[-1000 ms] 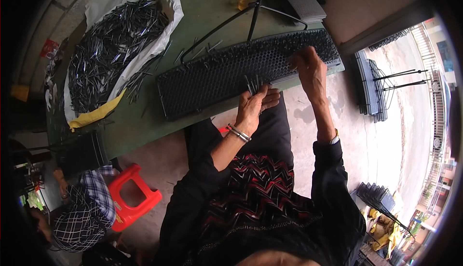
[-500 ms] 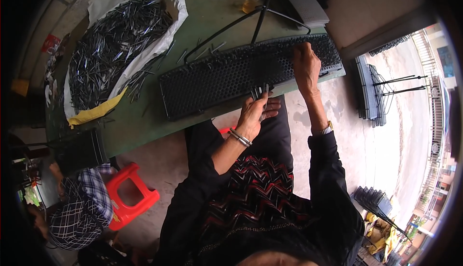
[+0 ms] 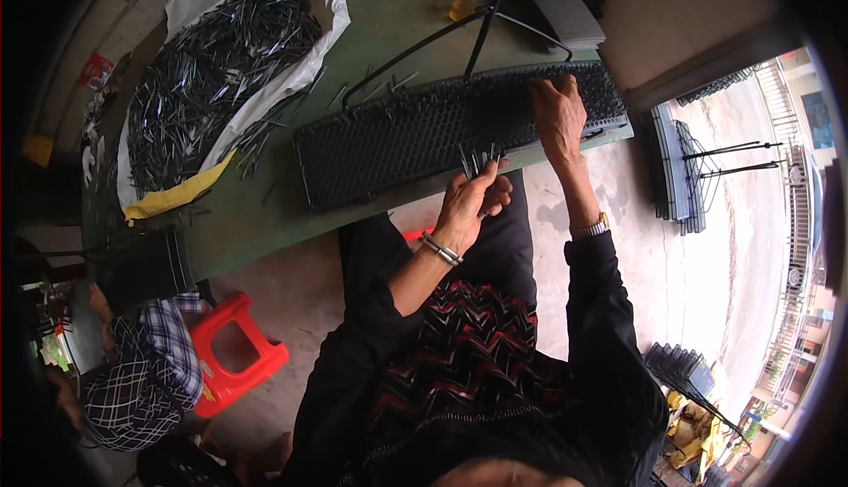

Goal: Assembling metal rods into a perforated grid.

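Note:
A long black perforated tray [image 3: 397, 138] lies across the green table [image 3: 247, 222]. My left hand [image 3: 473, 200] is at the table's near edge, closed around a small bunch of thin dark metal pins [image 3: 477, 158] that stick up from the fingers. My right hand [image 3: 558, 116] rests on the tray's right end, fingers pressed down onto its surface; whether it holds a pin is hidden. A bracelet sits on my left wrist and a watch on my right.
A big heap of dark pins [image 3: 208, 72] lies on a white sack at the table's far left. A black metal stand [image 3: 477, 19] crosses behind the tray. A red plastic stool [image 3: 234, 354] and a person in a checked shirt [image 3: 141, 372] are at lower left. Stacked trays [image 3: 676, 165] stand on the right.
My right hand has slid along the tray's right end, a little farther from me. My left hand with the pins stays near the table edge, shifted slightly.

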A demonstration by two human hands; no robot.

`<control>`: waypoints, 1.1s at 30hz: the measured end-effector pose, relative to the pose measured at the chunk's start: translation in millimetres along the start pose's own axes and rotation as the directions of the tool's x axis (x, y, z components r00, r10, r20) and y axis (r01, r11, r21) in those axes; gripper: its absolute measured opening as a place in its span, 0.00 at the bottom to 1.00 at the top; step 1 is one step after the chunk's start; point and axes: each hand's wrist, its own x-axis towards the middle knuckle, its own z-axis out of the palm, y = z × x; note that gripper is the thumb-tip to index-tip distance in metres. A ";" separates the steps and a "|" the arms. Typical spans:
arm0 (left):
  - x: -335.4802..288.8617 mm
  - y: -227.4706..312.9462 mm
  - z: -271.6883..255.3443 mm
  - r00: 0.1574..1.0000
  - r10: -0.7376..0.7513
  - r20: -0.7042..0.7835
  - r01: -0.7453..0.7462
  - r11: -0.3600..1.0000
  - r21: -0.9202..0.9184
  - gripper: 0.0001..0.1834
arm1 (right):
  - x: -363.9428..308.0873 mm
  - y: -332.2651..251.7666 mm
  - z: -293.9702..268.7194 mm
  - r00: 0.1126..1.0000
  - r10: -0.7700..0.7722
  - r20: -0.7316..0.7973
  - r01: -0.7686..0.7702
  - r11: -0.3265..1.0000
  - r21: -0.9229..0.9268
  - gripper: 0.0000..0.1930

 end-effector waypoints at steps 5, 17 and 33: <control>-0.1 -1.5 1.9 1.000 0.026 -0.018 -0.025 0.999 0.028 0.16 | -23.6 -17.7 -28.7 0.998 0.057 0.041 -0.064 0.979 0.195 0.10; -6.5 1.6 13.8 0.999 0.052 0.009 -0.053 0.991 0.122 0.09 | -37.7 -23.1 -71.6 0.662 -0.020 0.749 -0.595 0.593 0.542 0.09; 13.0 -7.9 -4.1 1.000 -0.014 -0.016 0.013 0.999 -0.040 0.15 | -20.2 7.8 -16.2 0.975 0.191 -0.109 -0.126 0.891 0.436 0.03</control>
